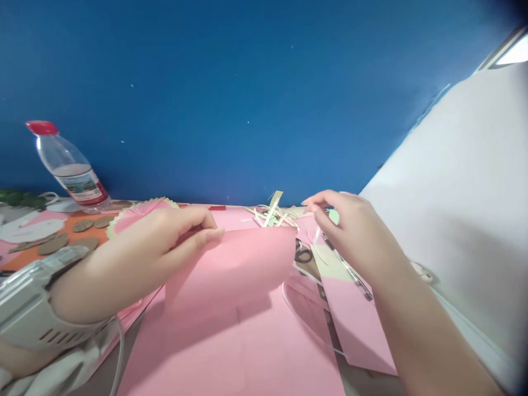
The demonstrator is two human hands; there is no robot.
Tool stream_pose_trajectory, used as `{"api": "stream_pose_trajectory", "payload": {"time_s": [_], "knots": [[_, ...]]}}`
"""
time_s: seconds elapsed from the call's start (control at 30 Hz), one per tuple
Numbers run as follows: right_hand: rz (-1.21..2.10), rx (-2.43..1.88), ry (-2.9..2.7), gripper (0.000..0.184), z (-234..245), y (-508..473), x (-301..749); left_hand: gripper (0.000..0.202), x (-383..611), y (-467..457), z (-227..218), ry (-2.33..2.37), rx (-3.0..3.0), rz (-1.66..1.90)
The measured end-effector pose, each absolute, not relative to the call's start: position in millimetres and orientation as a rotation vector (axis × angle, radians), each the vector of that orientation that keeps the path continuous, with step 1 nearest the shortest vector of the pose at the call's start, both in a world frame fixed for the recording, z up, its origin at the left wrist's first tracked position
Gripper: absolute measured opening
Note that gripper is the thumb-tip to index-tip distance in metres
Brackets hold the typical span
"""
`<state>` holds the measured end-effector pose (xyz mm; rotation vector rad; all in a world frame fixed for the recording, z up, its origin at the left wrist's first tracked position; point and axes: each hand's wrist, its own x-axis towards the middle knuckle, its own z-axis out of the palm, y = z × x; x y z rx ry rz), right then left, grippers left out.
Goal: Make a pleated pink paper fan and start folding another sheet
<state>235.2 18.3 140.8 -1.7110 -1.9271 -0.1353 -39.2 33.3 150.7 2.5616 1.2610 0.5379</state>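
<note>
With thumb and index finger, my left hand (pixel 175 236) pinches the raised far edge of a pink sheet of paper (pixel 239 264). The sheet curls up over the flat pink paper beneath and casts a shadow on it. My right hand (pixel 350 225) hovers off the sheet's right side, thumb and index finger slightly apart, with nothing visible between them. Below it lies a pen (pixel 350 270) on pink and pale yellow paper. Black scissor-like handles (pixel 304 255) show partly beside the curled sheet. A pleated pink paper rosette (pixel 142 213) with a pale green edge sits behind my left hand.
Thin cut paper strips (pixel 275 215) are heaped near the blue wall (pixel 247 110). A tilted-looking water bottle (pixel 76 170) with a red cap stands back left. Brown rounded cutouts (pixel 84 243) lie on orange paper, beside a white cutout (pixel 31 230). A white wall (pixel 474 192) bounds the right.
</note>
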Motion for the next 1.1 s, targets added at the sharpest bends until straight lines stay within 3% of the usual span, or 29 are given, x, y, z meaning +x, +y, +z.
{"api": "stream_pose_trajectory", "payload": {"time_s": [0.17,0.27,0.53,0.7,0.77,0.97,1.1], "knots": [[0.454,-1.566,-2.092,0.027,147.8,0.5,215.3,0.036,-35.9,30.9,149.2,1.109,2.65,0.34],[0.627,-1.524,-2.259,0.028,147.8,-6.2,199.4,0.035,-35.7,31.4,147.3,1.125,2.697,0.378],[0.318,-1.543,-2.275,0.033,147.1,-2.8,208.6,0.036,-40.4,36.2,147.4,1.207,2.702,0.471],[-0.068,-1.832,-2.095,0.03,149.4,4.2,226.0,0.034,-45.2,39.3,150.9,1.326,2.602,0.529],[-0.076,-1.886,-1.991,0.032,149.1,6.2,229.4,0.03,-44.4,38.0,151.5,1.256,2.612,0.506],[1.005,-1.344,-2.139,0.044,145.0,-4.6,213.8,0.025,-33.6,25.7,149.1,0.864,2.663,0.46],[1.343,-1.218,-2.366,0.058,143.4,-7.7,195.7,0.021,-35.4,25.1,140.2,0.72,2.782,0.73]]}}
